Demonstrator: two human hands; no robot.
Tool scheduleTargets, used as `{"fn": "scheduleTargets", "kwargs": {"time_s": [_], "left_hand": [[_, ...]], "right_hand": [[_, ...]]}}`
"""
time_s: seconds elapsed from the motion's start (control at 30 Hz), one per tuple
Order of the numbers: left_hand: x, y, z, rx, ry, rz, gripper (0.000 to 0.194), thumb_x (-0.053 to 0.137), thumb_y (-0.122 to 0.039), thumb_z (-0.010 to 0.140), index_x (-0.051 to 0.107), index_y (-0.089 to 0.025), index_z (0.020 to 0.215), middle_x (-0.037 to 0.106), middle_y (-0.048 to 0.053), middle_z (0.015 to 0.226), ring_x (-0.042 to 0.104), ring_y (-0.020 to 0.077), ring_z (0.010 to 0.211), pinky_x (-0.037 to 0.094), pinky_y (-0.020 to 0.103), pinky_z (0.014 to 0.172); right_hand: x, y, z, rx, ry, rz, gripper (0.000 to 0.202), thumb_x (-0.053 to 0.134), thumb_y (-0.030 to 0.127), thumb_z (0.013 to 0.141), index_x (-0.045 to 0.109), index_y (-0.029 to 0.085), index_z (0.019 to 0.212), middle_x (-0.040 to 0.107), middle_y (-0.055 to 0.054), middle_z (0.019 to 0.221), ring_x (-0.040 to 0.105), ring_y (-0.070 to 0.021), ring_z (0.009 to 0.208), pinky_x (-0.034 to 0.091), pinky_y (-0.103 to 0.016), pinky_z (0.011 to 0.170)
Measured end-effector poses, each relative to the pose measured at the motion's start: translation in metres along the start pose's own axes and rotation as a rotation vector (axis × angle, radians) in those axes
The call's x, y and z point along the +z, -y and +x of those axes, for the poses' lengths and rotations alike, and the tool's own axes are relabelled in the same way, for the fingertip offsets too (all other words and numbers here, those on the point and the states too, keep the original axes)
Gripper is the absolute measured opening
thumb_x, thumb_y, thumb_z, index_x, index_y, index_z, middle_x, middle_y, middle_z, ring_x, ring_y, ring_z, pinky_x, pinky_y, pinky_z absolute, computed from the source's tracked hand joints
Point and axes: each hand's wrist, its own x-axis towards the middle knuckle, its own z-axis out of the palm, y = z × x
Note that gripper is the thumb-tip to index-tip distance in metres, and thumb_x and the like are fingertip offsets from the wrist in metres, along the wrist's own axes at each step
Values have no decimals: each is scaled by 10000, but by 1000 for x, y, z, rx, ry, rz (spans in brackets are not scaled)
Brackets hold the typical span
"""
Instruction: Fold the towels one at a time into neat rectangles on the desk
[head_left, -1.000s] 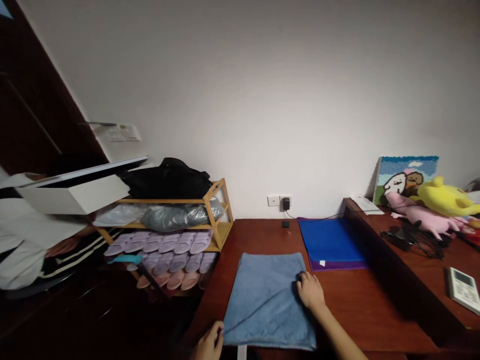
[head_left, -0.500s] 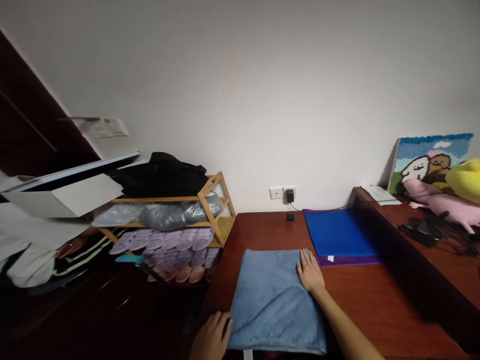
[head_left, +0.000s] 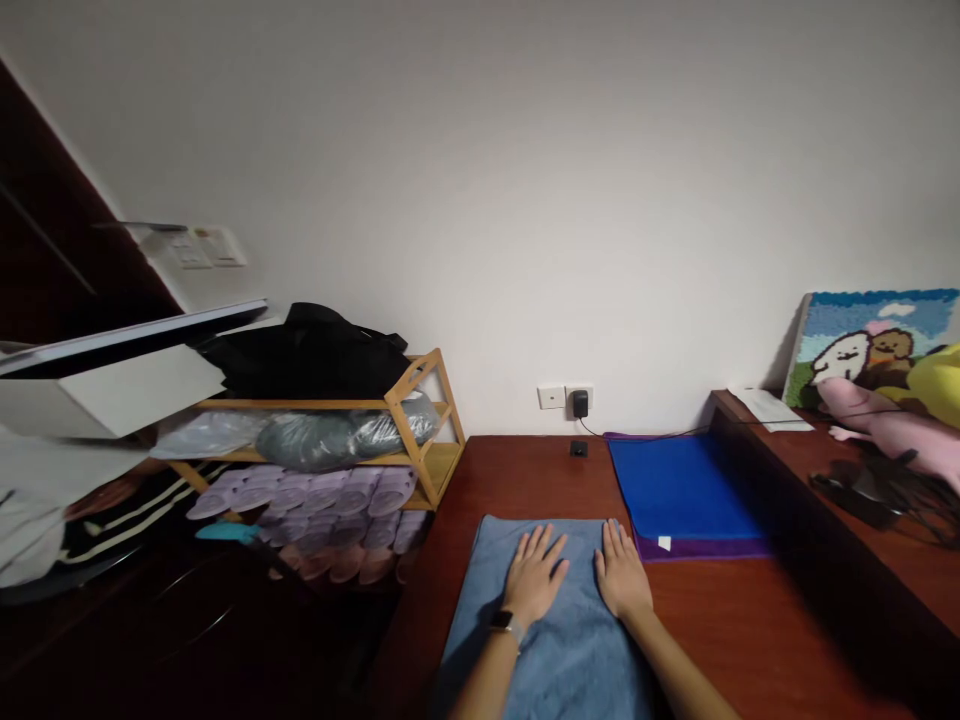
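A grey-blue towel (head_left: 570, 655) lies spread on the brown wooden desk (head_left: 517, 470), with its near end cut off by the bottom of the view. My left hand (head_left: 534, 578) rests flat on the towel's upper middle, fingers stretched out; a watch is on that wrist. Flat at the towel's far right corner is my right hand (head_left: 624, 575), its fingers straight and close together. Beyond it, to the right, a bright blue cloth (head_left: 682, 485) lies on top of a purple cloth (head_left: 720, 548) that shows along the edges.
Left of the desk stands a wooden rack (head_left: 421, 440) holding slippers (head_left: 360, 490) and a black bag (head_left: 307, 350). A plugged-in adapter (head_left: 580, 404) trails a cable. A raised ledge at right bears a pink plush toy (head_left: 877, 415) and a picture (head_left: 862, 345). Someone sits at far left.
My left hand has moved from the towel's near left edge up onto its upper middle and lies flat there. My right hand stays at the far right corner. The view has shifted slightly.
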Motion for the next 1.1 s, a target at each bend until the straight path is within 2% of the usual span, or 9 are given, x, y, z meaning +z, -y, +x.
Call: {"fn": "scheduleTargets", "kwargs": {"time_s": [0.13, 0.23, 0.47, 0.63, 0.73, 0.8, 0.9, 1.0, 1.1], "left_hand": [[-16, 75, -23, -206, -14, 90, 569, 361, -547, 1029, 396, -334, 1555, 355, 46, 1666, 301, 278, 1540, 265, 508, 1252], [-24, 108, -31, -268, -27, 114, 612, 355, -551, 1028, 363, -275, 1575, 325, 58, 1675, 284, 264, 1546, 275, 465, 1253], [-16, 110, -29, -298, -49, 106, 700, 323, -553, 1019, 318, -145, 1588, 337, 111, 1659, 294, 261, 1542, 269, 462, 1258], [-33, 114, -27, -315, -23, 124, 663, 332, -527, 1006, 431, -140, 1536, 439, 124, 1607, 390, 285, 1497, 309, 486, 1235], [-46, 102, -15, -303, -97, 137, 636, 294, -472, 1016, 508, -92, 1480, 529, 190, 1533, 442, 344, 1459, 325, 560, 1209], [-45, 77, -1, -258, -135, 140, 621, 252, -447, 1032, 504, -107, 1486, 493, 178, 1565, 391, 333, 1491, 294, 550, 1230], [-23, 20, 23, -70, -126, 103, 556, 298, -488, 1038, 476, -268, 1517, 427, 38, 1632, 325, 250, 1530, 255, 461, 1265], [5, -24, 38, 86, -80, 4, 555, 325, -526, 1032, 441, -319, 1534, 388, 51, 1652, 328, 273, 1528, 264, 512, 1255], [16, -17, 35, -19, -47, 5, 597, 338, -582, 1016, 407, -329, 1552, 368, 75, 1658, 318, 285, 1533, 279, 517, 1243]], "right_hand": [[2, -1, 2, 8, -1, -3, 708, 176, 449, 1014, 199, 70, 1612, 142, -47, 1702, 82, -225, 1577, 98, -366, 1279], [1, -1, 1, 12, 3, -15, 712, 181, 450, 1013, 185, 67, 1613, 132, -50, 1704, 79, -230, 1578, 101, -366, 1279], [4, 4, 0, 83, -24, -62, 709, 218, 429, 1003, 195, 66, 1612, 153, -75, 1698, 118, -239, 1573, 99, -394, 1280], [2, 5, 0, 70, -20, -36, 713, 209, 445, 1003, 205, 73, 1611, 148, -63, 1696, 105, -222, 1573, 92, -383, 1281], [-1, 5, -1, 70, -17, -27, 709, 204, 439, 1004, 205, 75, 1612, 145, -53, 1696, 96, -214, 1573, 82, -371, 1282], [-2, 5, -2, 71, -28, -22, 708, 208, 435, 1004, 206, 72, 1612, 146, -58, 1696, 99, -213, 1573, 86, -372, 1282], [-2, 4, -2, 66, -31, -19, 712, 214, 437, 1003, 205, 64, 1610, 154, -69, 1694, 105, -216, 1573, 102, -377, 1279], [0, 3, -2, 54, -16, -27, 714, 217, 435, 1002, 208, 57, 1608, 159, -74, 1693, 107, -219, 1573, 101, -381, 1279], [0, 2, -2, 57, -7, -46, 714, 201, 434, 1001, 201, 60, 1610, 158, -67, 1693, 107, -218, 1573, 101, -380, 1279]]}}
